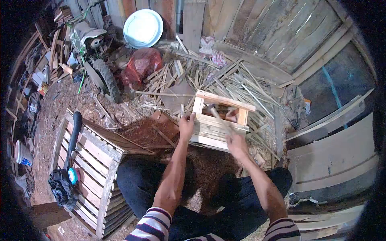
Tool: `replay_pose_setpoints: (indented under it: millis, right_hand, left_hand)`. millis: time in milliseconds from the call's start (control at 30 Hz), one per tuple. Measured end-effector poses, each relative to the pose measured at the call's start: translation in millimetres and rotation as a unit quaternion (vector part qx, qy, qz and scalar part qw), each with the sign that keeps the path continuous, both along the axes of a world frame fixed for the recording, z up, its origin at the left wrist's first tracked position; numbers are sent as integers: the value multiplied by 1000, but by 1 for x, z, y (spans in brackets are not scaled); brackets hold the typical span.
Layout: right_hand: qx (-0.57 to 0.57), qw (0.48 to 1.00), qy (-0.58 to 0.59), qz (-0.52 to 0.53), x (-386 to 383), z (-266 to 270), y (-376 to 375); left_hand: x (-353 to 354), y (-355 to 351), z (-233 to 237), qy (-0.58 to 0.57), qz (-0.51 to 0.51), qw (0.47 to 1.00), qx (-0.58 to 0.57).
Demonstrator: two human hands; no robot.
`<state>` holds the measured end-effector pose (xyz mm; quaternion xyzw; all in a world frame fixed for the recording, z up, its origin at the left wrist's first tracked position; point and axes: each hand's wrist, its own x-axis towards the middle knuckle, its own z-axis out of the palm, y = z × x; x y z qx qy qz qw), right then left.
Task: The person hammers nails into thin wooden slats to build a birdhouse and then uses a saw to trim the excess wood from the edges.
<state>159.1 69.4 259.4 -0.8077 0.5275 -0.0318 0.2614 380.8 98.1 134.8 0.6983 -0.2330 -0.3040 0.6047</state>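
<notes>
Head cam, steep down-fwd, close

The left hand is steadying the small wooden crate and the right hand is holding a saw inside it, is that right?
Not a saw: in the head view the right hand holds a hammer, blurred by motion. The left hand does steady the small wooden crate.
</notes>
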Motion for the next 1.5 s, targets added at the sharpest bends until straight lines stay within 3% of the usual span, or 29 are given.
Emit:
replay_pose_setpoints:
  millis: [67, 167, 200, 300, 333, 367, 400, 433, 467, 567, 633, 733, 833, 933, 1033, 1133, 1233, 1267, 1333, 1433, 1500]
  right_hand:
    - [-19, 995, -31, -90, -4, 14, -19]
    - [-81, 974, -73, -196, -33, -3, -48]
    - [-121, 956, -103, -248, -42, -14, -59]
    - [-111, 963, -89, -228, -68, -48, -75]
    - [-126, 958, -106, -235, -82, -100, -99]
    - [-127, 957, -109, -238, -81, -102, -99]
    - [-11, 907, -277, -317, -78, -106, -98]
    - [107, 812, -430, -379, -76, -111, -96]
    - [109, 809, -432, -382, -75, -109, -91]
    - [117, 806, -462, -350, -70, -97, -92]
    - [53, 875, -341, -340, -70, -118, -103]
    - [-3, 890, -307, -338, -72, -135, -109]
    - [43, 868, -337, -362, -67, -93, -88]
    - [62, 861, -351, -363, -74, -138, -107]
    - [108, 846, -349, -388, -69, -102, -93]
    - [41, 881, -303, -361, -78, -157, -113]
    - [64, 912, -219, -340, -70, -106, -91]
    - [62, 912, -221, -339, -69, -107, -92]
    - [94, 844, -390, -357, -70, -126, -96]
    - [50, 839, -394, -372, -70, -145, -98]
    - [40, 865, -352, -356, -70, -156, -100]
  left_hand:
    - [-10, 4, 15, -122, 107, 987, -18]
    - [-16, 6, 8, -218, 145, 963, -60]
    - [-15, 5, 1, -229, 144, 961, -59]
    - [-11, 6, -1, -197, 124, 972, -30]
    - [-12, 7, 7, -181, 114, 977, -26]
    - [-10, 6, 3, -184, 111, 976, -29]
    - [-8, 5, -1, -181, 106, 977, -38]
    - [-7, 6, -7, -177, 102, 978, -45]
    - [-13, 12, 16, -148, 84, 984, -48]
    - [-15, 10, 18, -207, 122, 966, -91]
    - [-14, 10, 13, -214, 118, 966, -82]
    - [-12, 9, 14, -219, 112, 968, -56]
    - [-13, 10, 15, -231, 111, 966, -49]
    - [-12, 9, 11, -216, 110, 969, -48]
    - [-11, 8, 13, -180, 98, 978, -44]
    - [-8, 8, 2, -211, 105, 971, -30]
    - [-5, 9, -1, -209, 102, 971, -63]
    - [-9, 10, 7, -205, 100, 973, -43]
    - [-12, 11, 16, -203, 96, 974, -24]
    - [-22, 13, 25, -246, 83, 965, -36]
    - [-39, 14, 37, -507, 62, 860, 27]
